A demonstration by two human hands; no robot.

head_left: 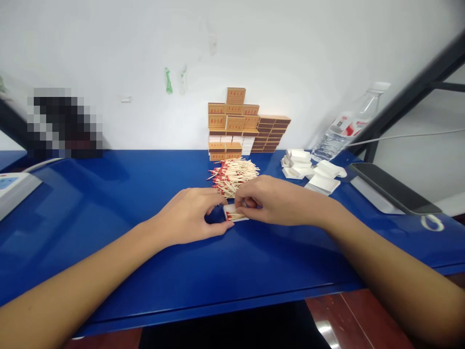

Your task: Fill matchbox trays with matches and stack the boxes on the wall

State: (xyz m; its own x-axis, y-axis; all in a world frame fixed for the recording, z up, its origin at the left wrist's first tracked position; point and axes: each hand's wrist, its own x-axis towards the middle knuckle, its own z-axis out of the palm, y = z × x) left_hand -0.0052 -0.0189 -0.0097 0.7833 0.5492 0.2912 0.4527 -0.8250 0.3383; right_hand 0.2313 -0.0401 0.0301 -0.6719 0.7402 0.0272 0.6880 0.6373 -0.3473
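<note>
A small white matchbox tray [228, 208] lies on the blue table with several red-tipped matches [235, 215] in it. My left hand [189, 215] grips the tray's left end, thumb at the near corner and fingers at the far side. Over the tray's right part, the fingers of my right hand [269, 199] are pinched together at the matches; the fingertips are partly hidden. Just beyond both hands spreads a heap of loose matches [236, 173], red heads mostly toward the left.
Stacked orange matchboxes [234, 123] stand against the wall behind the heap. White empty trays [323, 182] lie to the right, near a plastic bottle [341, 126] and a dark phone-like object [395, 188]. A white device [18, 189] sits at the left edge.
</note>
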